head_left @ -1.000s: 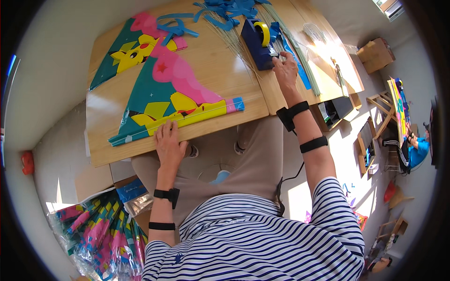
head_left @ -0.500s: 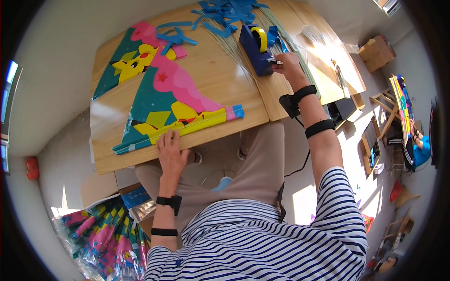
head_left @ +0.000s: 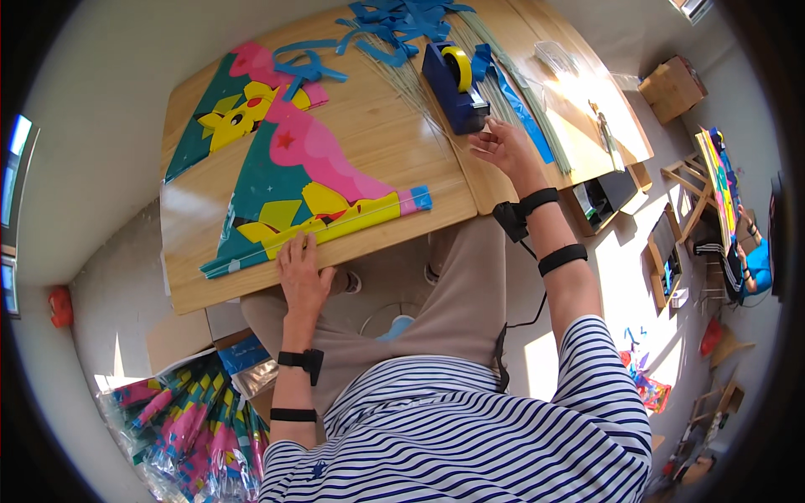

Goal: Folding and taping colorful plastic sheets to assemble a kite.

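Observation:
My left hand [head_left: 303, 272] lies with outstretched fingers on the near edge of a folded printed sheet [head_left: 289, 159], which is green, pink and yellow with a cartoon figure. A thin pale rod [head_left: 360, 215] runs along that edge, which ends at the right in a blue tip [head_left: 421, 198]. My right hand [head_left: 507, 152] is just in front of a dark blue tape dispenser [head_left: 450, 88] with a yellow-cored roll [head_left: 458, 69]. Its thumb and fingertips are drawn together; anything between them is too small to make out.
A second printed sheet [head_left: 226, 113] lies farther left. Blue ribbons [head_left: 411, 21] and thin sticks [head_left: 532, 105] cover the table's far side. Pliers [head_left: 604, 130] lie at the right. Wrapped printed pieces [head_left: 189, 427] stand at lower left. Another person [head_left: 757, 268] works far right.
My right hand has come away from the dispenser's cutting end, moving slightly left and nearer to me. The left hand stays on the sheet's edge.

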Available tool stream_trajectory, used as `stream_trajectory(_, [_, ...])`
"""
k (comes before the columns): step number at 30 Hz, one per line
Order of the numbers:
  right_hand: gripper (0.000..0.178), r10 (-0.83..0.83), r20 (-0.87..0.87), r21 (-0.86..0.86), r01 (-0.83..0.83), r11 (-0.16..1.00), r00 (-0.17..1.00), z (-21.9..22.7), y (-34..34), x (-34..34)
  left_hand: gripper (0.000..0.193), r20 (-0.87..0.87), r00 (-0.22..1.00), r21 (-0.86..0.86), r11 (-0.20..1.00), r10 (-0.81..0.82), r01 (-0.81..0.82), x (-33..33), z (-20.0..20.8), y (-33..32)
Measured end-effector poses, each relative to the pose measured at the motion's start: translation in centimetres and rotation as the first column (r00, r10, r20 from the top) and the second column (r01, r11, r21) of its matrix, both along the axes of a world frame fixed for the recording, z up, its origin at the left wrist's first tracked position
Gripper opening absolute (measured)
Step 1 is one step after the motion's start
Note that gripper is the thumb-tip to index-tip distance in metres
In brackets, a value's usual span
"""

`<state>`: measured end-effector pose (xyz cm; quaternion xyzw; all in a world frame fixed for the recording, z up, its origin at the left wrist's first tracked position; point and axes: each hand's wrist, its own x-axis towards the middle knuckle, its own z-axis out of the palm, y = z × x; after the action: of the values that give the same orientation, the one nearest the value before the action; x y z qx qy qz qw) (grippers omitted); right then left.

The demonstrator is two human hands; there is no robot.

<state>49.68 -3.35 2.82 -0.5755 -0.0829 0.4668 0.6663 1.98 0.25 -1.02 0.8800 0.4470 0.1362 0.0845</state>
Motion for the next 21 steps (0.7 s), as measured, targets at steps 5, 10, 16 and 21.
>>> stream_trajectory(5, [0.030, -0.244, -0.396, 0.039, 0.281, 0.959, 0.885, -1.9, -0.5, 0.0, 0.076, 0.004, 1.000, -0.007, 1.000, -0.003, 0.003, 0.0, 0.1, -0.2])
stream_trajectory(10, [0.025, -0.178, -0.345, 0.058, 0.210, 0.976, 0.921, -1.0, -0.5, -0.5, 0.075, 0.009, 1.000, 0.006, 1.000, -0.001, 0.001, -0.2, -0.2, -0.1])
stream_trajectory(16, [0.009, -0.180, -0.234, 0.063, 0.200, 0.978, 0.955, -1.6, 0.5, -0.3, 0.076, 0.021, 1.000, 0.006, 1.000, 0.003, -0.003, 0.0, -0.2, 0.0])
stream_trajectory(21, [0.009, -0.233, -0.185, 0.033, 0.243, 0.969, 0.955, -2.3, 0.7, 0.1, 0.077, 0.022, 1.000, 0.010, 1.000, 0.002, -0.003, -0.1, -0.4, 0.0])
